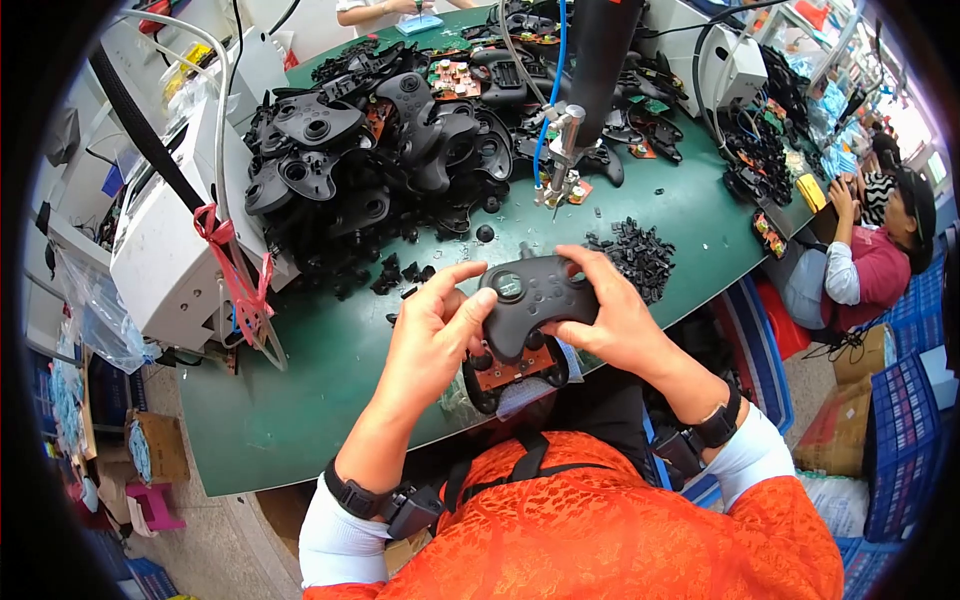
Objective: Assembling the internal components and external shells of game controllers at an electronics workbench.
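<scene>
A black game controller front shell (545, 295) is held between my two hands above the near edge of the green table. My left hand (435, 325) grips its left side, the thumb pressed on the face near the round stick opening and the index finger stretched along the edge. My right hand (615, 315) closes around the right side, with its thumb underneath. Just below lies another controller half with a red circuit board (510, 370), partly covered by the shell. A clear plastic bag (535, 393) shows under that half.
A large heap of black controller shells (350, 150) covers the table's back left. Small black parts (635, 257) are piled at right. An upright metal-tipped tool (562, 165) with a blue hose hangs ahead. White machine boxes (180, 230) flank the table. A person (880, 240) sits at far right.
</scene>
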